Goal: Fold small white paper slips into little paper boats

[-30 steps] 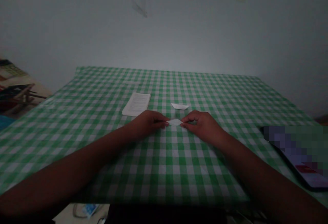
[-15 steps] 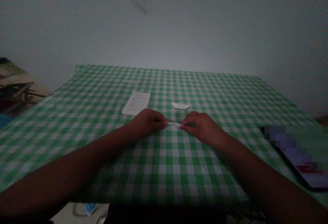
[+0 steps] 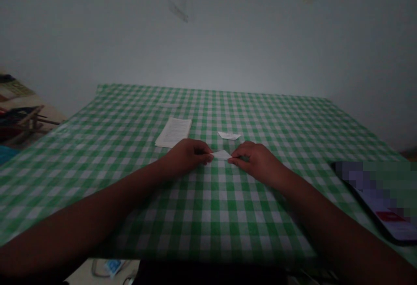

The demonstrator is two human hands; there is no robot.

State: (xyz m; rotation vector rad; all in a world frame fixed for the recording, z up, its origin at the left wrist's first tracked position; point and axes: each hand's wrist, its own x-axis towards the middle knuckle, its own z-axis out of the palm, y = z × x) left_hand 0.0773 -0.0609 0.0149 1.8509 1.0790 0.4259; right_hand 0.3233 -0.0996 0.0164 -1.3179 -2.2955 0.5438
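A small folded white paper piece (image 3: 222, 154) lies at the middle of the green-and-white checked tablecloth (image 3: 208, 215). My left hand (image 3: 189, 154) pinches its left end with curled fingers. My right hand (image 3: 256, 160) pinches its right end the same way. Both hands rest on the cloth, with the paper showing between the fingertips.
A printed white sheet (image 3: 173, 132) lies just beyond my left hand. Another small folded white paper (image 3: 229, 135) sits behind the hands. A phone (image 3: 384, 209) with a lit screen lies at the right edge. A plain wall stands behind the table, and furniture shows at far left.
The paper piece looked flatter and thinner half a second ago; now more of its surface shows again. Both hands have stayed in nearly the same place.
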